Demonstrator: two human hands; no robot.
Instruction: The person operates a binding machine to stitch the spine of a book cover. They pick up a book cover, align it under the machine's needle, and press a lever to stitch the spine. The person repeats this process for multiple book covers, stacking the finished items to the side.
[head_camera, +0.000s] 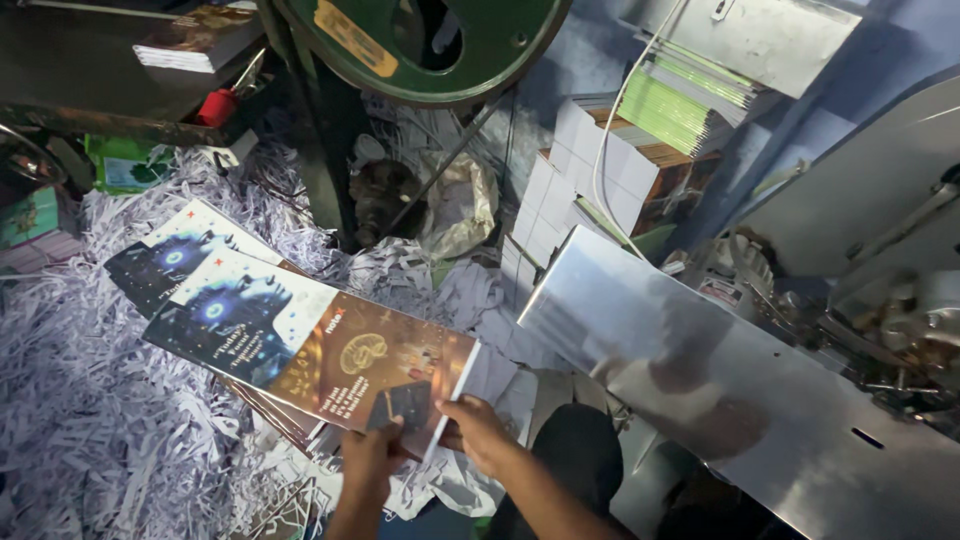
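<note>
Head view: we look down on a floor buried in shredded paper (90, 420), heaped pale strips all about our hands. Up and to the right of our right hand slopes a shiny metal plate (700, 370) of a machine, and far above both hands hangs a green wheel (500, 50), with stacks of printed booklets (640, 150) beside it.

Our left hand (372, 458) reaches forward from below, fingers closed on the near edge of a glossy booklet (330, 350). Our right hand (480, 432) pinches the same edge just beside it, at the white spine corner.

The booklet stretches up and left from our hands, opened flat: its cover is dark blue with a glowing face at the far end and orange-brown near us. Beyond it, further left, lies a second similar booklet (165, 260) on the shreds.
</note>
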